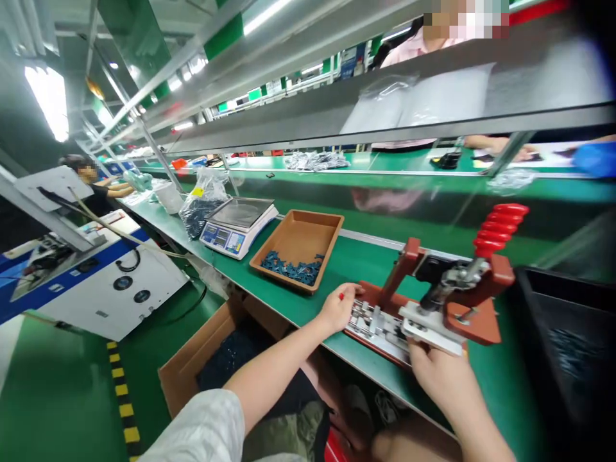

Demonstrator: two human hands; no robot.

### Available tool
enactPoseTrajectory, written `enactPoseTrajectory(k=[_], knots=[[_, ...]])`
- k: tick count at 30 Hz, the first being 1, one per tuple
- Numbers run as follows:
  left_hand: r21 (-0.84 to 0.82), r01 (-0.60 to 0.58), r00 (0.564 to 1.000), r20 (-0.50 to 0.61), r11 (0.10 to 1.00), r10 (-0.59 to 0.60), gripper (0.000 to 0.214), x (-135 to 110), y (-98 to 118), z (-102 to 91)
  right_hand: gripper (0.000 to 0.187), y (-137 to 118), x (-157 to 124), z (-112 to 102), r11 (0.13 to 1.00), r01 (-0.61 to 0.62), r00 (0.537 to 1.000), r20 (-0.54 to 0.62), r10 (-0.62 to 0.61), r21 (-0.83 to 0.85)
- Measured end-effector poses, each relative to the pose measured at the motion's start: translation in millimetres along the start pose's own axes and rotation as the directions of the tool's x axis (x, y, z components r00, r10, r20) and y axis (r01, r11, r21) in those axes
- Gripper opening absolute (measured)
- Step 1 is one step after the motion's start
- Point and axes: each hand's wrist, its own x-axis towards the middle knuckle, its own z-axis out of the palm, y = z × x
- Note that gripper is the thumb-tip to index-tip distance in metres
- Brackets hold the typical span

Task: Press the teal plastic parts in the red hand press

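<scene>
A toggle clamp fixture (385,327) with a reddish-brown base, metal slide parts and a red ribbed handle (500,230) stands on the green bench. The handle points up. My left hand (338,308) is closed around the fixture's left end, its fingers curled over the metal parts; a small red spot shows by the fingers. At the fixture's front right, my right hand (440,369) grips the underside of the light metal block (430,328). That block hides most of the right fingers. Any small part inside the fixture is too small to make out.
Left of the fixture lies a brown tray (301,221) with small dark-blue pieces (291,266). Beyond it are a weighing scale (238,221) and a plastic bag (205,199). A black bin (529,308) stands right, a cardboard box (180,378) below the bench. Co-workers sit across and far left.
</scene>
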Motion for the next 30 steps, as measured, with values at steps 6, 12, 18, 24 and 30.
enactPoseTrajectory(k=[6, 12, 18, 24, 30], knots=[[0.307, -0.123, 0.987, -0.063, 0.944, 0.149, 0.067, -89, 15, -31.7, 0.025, -21, -31, -23, 0.970, -0.236, 0.944, -0.250, 0.215, -0.055], [-0.112, 0.413, 0.906, 0.146, 0.904, -0.397, 0.059, -178, 2, -33.5, 0.021, -100, -102, 9, 0.968, -0.032, 0.994, 0.106, 0.006, 0.249], [-0.077, 0.548, 0.831, -0.063, 0.833, -0.552, 0.063, -184, -29, -93.5, 0.045, -121, -102, 3, 0.956, -0.009, 0.947, 0.309, -0.086, 0.295], [0.613, 0.430, 0.901, -0.242, 0.663, -0.360, 0.049, -188, -70, -248.7, 0.022, 13, -42, -113, 0.985, -0.163, 0.982, -0.106, 0.157, -0.050], [0.718, -0.063, 0.992, 0.121, 0.694, -0.035, 0.043, -95, 4, -220.6, 0.023, 89, -14, -152, 0.864, -0.319, 0.872, 0.235, 0.428, -0.389]])
